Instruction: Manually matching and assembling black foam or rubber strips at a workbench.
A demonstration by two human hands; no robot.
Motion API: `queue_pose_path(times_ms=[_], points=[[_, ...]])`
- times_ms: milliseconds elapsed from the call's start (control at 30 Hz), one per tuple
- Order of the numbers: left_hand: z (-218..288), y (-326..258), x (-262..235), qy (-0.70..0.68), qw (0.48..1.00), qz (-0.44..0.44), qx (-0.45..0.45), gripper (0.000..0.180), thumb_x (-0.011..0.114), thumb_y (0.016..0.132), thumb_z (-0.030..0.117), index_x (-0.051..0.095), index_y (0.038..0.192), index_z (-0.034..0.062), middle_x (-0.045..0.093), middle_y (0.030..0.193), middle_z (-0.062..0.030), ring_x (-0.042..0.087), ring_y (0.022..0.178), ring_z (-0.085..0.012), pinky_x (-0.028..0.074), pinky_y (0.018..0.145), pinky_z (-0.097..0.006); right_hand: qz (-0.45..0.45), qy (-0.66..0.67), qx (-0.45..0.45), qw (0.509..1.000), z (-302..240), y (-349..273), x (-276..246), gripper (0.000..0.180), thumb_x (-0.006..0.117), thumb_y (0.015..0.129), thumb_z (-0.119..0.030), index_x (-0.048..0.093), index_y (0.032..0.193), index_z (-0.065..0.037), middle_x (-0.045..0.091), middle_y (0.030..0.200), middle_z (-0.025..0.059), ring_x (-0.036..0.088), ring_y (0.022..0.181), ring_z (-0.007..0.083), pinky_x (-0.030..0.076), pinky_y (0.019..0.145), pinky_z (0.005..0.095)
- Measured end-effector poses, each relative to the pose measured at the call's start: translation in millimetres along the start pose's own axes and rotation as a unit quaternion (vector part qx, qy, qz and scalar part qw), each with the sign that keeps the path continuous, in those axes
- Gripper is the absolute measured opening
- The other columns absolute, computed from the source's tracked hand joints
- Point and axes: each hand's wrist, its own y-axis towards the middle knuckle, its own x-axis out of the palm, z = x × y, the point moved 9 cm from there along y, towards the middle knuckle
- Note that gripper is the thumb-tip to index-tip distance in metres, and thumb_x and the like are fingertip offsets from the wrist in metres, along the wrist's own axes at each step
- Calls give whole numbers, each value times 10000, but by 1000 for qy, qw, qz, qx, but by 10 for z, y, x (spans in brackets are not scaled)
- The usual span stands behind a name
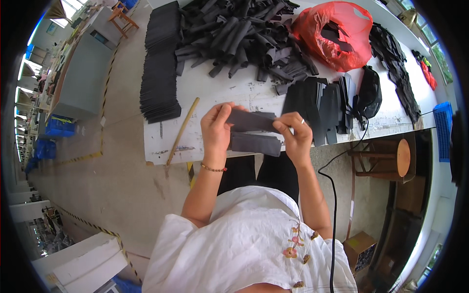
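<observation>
dark grey fabric strip (251, 120) sits pinched between both hands just above the near edge of the white worktable (220, 93). left hand (216, 128) grips its left end, thumb on top and fingers curled under, clamped on the cloth. right hand (294, 133) closes thumb and forefinger on the right end, with a ring showing on one finger. a second dark strip (256, 144) lies just below, at the table edge, touching the left hand's fingers; whether those fingers hold it too is hard to tell.

a red plastic bag (337, 34) sits at the far right of the table, open-mouthed, with dark pieces inside. a black pouch (369, 93) lies near it, beside a fan of flat black pieces (317, 105). a loose heap of rolled black strips (239, 34) fills the far middle, and a neat stack of flat black sheets (160, 63) runs along the left edge. a thin wooden stick (182, 132) lies slanted on the table left of the hands. a blue crate (443, 129) shows at the right rim, and a brown cardboard box (360, 249) rests on the floor lower right, its printed side too small to make out. a round wooden stool (386, 158) stands under the table's right end.

the fisheye rim cuts off the room's corners, and the person's white blouse hides the lap.
</observation>
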Motion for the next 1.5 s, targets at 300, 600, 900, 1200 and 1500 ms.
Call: queue_pose_path(times_ms=[300,600,900,1200,1500], points=[[-162,218,-402,147,985,82,-37,209,712,877,214,713,947,17,701,933,-65,652,792,-153,508,704,-266,-10,95,199,975,739,82,108,178,681,908,-149,718,967,15,595,770,-34,477,698,49,380,624,215],[-386,31,-696,508,859,48,36,302,765,766,104,676,1048,45,636,852,-73,612,742,-170,511,717,-292,2,-189,140,972,1056,-131,262,224,728,824,-104,651,981,34,617,767,109,571,668,182,468,633,311],[-167,230,-356,479,871,2,111,348,761,720,20,655,1051,33,622,861,-77,603,705,-179,514,680,-290,-1,-201,178,963,1073,-45,135,166,727,819,-122,633,867,6,613,783,125,609,711,269,480,646,365],[164,1333,-476,444,869,116,186,151,697,857,154,695,934,24,685,807,-83,632,723,-179,503,707,-292,121,-463,19,878,839,-19,-616,253,723,818,-193,610,1010,-71,597,958,113,572,922,318,463,754,416],[327,2169,647,569,756,62,317,233,771,776,225,690,871,28,667,826,-109,650,758,-281,522,718,-377,81,-668,62,737,1203,-233,-800,249,658,830,-205,632,1037,-68,577,1003,89,553,941,281,450,751,402]])
